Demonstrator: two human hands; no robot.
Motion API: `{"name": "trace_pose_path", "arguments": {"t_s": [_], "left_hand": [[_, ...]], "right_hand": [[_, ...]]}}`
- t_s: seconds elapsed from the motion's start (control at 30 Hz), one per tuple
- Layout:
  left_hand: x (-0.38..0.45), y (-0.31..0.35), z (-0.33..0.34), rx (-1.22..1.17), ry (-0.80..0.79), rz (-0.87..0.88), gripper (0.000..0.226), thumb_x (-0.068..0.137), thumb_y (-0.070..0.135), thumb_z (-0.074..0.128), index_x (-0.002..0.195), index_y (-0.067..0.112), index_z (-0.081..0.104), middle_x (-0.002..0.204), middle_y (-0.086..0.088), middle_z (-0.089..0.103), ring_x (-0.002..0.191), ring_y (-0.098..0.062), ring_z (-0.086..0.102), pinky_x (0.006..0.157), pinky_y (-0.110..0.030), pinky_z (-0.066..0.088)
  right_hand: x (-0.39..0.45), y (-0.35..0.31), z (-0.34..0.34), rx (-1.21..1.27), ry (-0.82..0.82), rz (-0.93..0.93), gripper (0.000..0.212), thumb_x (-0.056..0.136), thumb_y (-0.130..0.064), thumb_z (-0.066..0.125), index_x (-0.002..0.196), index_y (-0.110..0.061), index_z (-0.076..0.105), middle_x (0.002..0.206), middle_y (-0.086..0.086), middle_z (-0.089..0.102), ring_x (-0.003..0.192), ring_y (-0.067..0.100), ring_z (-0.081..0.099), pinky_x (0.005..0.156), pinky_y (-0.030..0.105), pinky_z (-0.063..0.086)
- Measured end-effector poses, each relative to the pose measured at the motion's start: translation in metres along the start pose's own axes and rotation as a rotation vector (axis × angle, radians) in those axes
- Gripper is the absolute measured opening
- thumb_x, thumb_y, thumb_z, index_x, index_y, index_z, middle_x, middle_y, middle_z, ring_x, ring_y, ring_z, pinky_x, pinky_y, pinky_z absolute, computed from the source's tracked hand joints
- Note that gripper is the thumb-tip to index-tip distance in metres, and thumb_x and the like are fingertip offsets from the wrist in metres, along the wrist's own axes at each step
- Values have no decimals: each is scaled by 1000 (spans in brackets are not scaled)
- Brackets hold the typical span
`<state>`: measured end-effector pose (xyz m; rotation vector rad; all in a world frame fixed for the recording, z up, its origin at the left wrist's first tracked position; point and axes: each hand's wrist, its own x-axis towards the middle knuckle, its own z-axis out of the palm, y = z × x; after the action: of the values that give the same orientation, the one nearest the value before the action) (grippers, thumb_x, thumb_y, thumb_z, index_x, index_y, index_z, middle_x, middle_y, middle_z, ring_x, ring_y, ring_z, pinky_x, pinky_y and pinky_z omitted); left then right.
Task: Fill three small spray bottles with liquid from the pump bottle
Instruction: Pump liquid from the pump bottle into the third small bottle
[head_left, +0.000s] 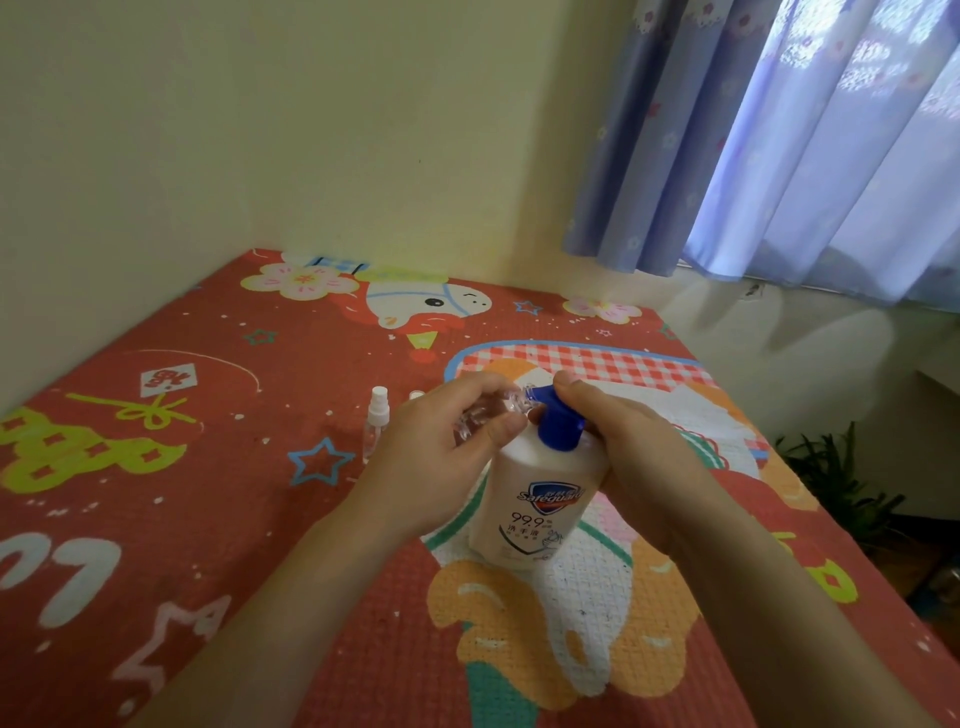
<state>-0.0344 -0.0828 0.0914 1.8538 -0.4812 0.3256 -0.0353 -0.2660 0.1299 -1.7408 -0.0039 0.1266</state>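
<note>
A white pump bottle (535, 499) with a blue pump head (558, 423) stands upright on the patterned table. My left hand (441, 452) grips a small clear spray bottle (488, 415), tilted, with its open neck at the pump's nozzle. My right hand (628, 441) lies over the pump bottle's shoulder and its thumb rests on top of the blue pump head. Left of my hands, a second small clear spray bottle (375, 423) with a white sprayer stands upright. A bit of white (415, 396) shows just behind my left hand; what it is I cannot tell.
A red cartoon-patterned mat (208, 467) covers the table, which sits against a cream wall at the left and back. Blue curtains (779, 145) hang at the right rear. Beyond the table's right edge is a green plant (836, 473) on the floor.
</note>
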Motion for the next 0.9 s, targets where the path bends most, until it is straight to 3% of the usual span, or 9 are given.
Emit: {"name": "trace_pose_path", "arguments": {"t_s": [0.13, 0.27, 0.37, 0.7, 0.9], "left_hand": [[1, 0, 0, 4, 3, 0, 22, 95, 39, 60, 117, 36, 63, 100, 17, 68, 97, -2, 65, 82, -26, 52], [1, 8, 1, 16, 46, 22, 28, 89, 51, 54, 115, 42, 61, 99, 18, 68, 97, 3, 63, 78, -15, 49], [0, 9, 1, 19, 66, 17, 29, 92, 46, 59, 119, 37, 64, 99, 18, 68, 96, 1, 63, 78, -18, 50], [1, 10, 0, 5, 30, -2, 21, 92, 44, 60, 113, 46, 58, 100, 17, 67, 98, 0, 63, 76, -12, 46], [1, 7, 0, -12, 24, -17, 19, 92, 41, 62, 111, 45, 60, 98, 22, 66, 97, 3, 62, 76, -11, 44]], "right_hand": [[-3, -3, 1, -38, -8, 10, 53, 78, -66, 59, 102, -21, 77, 101, 3, 78, 95, 26, 74, 99, 55, 52], [-3, -7, 3, -86, -16, 33, 57, 71, -83, 53, 91, -36, 79, 103, -1, 78, 100, 26, 72, 99, 55, 51], [-1, -8, 5, -102, -2, 40, 64, 56, -93, 49, 83, -44, 78, 103, -2, 78, 100, 25, 72, 99, 54, 51], [1, -4, 1, -70, -14, 30, 56, 66, -83, 57, 88, -37, 79, 102, 2, 78, 101, 28, 72, 100, 56, 50], [1, -3, -1, -35, -32, 50, 63, 72, -75, 63, 104, -23, 77, 108, 5, 77, 102, 30, 72, 100, 58, 49]]}}
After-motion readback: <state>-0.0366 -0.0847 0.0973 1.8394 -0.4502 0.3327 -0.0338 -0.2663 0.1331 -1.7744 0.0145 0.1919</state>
